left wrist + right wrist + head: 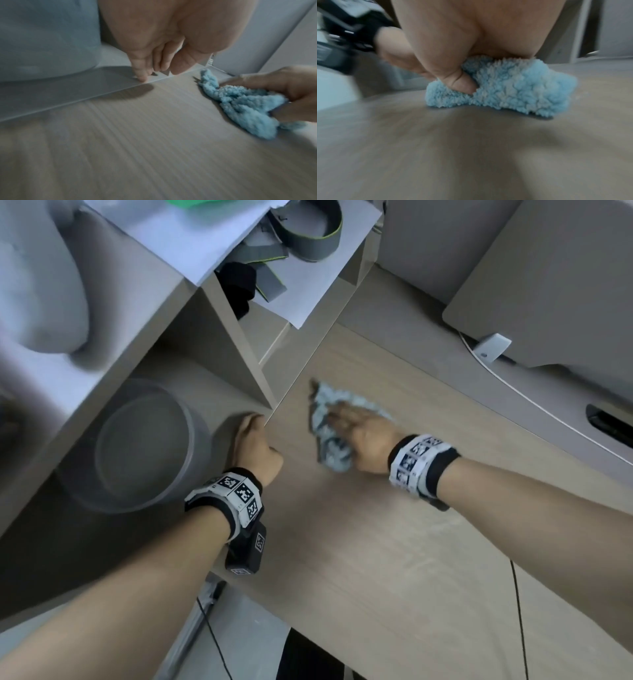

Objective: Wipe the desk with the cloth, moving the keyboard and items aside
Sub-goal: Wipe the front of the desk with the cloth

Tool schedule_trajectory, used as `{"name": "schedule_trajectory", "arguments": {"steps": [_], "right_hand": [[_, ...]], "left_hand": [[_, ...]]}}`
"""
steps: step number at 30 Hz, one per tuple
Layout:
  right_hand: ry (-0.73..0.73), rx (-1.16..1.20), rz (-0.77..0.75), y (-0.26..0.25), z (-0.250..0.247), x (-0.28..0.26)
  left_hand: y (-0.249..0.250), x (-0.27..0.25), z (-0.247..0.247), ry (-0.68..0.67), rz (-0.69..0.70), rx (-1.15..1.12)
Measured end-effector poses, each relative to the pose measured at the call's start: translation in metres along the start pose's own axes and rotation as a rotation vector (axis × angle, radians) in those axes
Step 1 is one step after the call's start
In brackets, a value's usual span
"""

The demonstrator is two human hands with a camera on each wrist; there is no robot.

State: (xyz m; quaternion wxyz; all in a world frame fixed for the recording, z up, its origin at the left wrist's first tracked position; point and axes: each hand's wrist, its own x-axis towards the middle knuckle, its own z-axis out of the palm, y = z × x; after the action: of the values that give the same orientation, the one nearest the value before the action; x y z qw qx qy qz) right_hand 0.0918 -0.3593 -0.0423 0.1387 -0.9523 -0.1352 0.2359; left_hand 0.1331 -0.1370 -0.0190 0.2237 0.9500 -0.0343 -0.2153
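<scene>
A fluffy light-blue cloth [329, 455] lies bunched on the wood-grain desk [376, 542] near its left rear part. My right hand [363, 436] lies on top of it and grips it. In the right wrist view the thumb digs into the cloth [513, 92]. In the left wrist view the cloth [243, 105] sits between the right hand's fingers [274, 83] and thumb. My left hand [255, 446] rests at the desk's left edge, holding nothing. Its fingertips [142, 78] touch the grey shelf board there. No keyboard is in view.
A grey shelf unit [205, 344] adjoins the desk's left side, with a round grey container [144, 446] inside it. Papers and grey straps [308, 241] lie on top. A grey device [548, 285] and a white cable [534, 402] sit at the back right. A thin black cable [519, 611] crosses the front right.
</scene>
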Motion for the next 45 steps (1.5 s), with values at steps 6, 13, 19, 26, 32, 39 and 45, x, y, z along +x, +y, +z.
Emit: {"name": "schedule_trajectory", "arguments": {"steps": [6,13,19,26,32,39,45], "right_hand": [[0.045,-0.014,0.198,-0.023,-0.011,0.044],[-0.066,-0.060,-0.144,-0.076,0.041,-0.015],[0.171,0.122,0.492,0.039,0.008,-0.044],[0.040,0.007,0.133,-0.056,0.053,-0.048],[0.078,0.001,0.178,0.002,0.053,-0.095],[0.259,0.176,0.726,0.125,0.028,-0.127],[0.244,0.159,0.576,0.087,0.024,-0.068]], "left_hand": [[-0.020,-0.019,-0.005,-0.078,-0.067,0.099],[-0.024,-0.023,-0.001,-0.098,-0.045,0.157],[-0.019,-0.030,0.005,-0.005,-0.036,0.095],[0.011,-0.032,0.018,-0.054,0.056,0.142],[0.035,-0.024,0.029,-0.062,0.164,0.242],[0.081,-0.009,0.043,-0.070,0.254,0.298],[0.101,-0.007,0.058,-0.110,0.208,0.386]]}}
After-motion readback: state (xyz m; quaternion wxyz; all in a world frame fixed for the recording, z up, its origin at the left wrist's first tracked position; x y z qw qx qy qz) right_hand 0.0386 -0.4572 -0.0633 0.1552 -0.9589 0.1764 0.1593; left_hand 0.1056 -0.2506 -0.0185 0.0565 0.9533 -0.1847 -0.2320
